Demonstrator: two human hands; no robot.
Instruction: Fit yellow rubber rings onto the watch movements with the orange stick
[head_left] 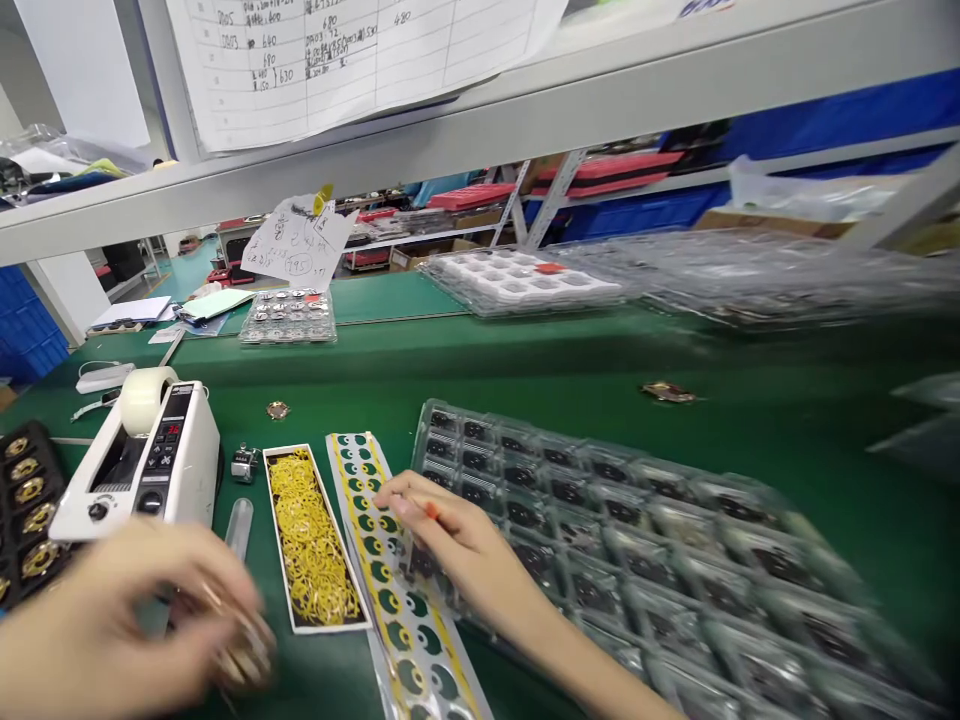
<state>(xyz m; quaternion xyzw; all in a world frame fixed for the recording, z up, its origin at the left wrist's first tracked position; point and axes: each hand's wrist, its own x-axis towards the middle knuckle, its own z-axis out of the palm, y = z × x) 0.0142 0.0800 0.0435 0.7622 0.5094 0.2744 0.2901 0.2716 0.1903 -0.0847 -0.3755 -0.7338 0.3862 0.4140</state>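
My left hand (142, 610), blurred by motion, is closed around a shiny round metal part (244, 645) at the lower left. My right hand (442, 525) reaches over a long sheet of yellow-edged ring stickers (382, 570), thumb and fingertips pinched together near its right edge. A small orange bit (431, 510) shows between those fingers; what it belongs to is hidden. Left of the sheet lies a white box (326, 628) filled with loose yellow rings (311, 535). Partly under my right forearm spreads a clear plastic tray (600, 500) with dark round parts in its pockets.
A tape dispenser (180, 460) stands at the left, beside a black tray (26, 500) of gold rings. A tally counter (244, 463) and a clear tube (239, 528) lie near the box. Round metal pieces (277, 410) (667, 392) rest farther back. A shelf beam (480, 130) crosses above.
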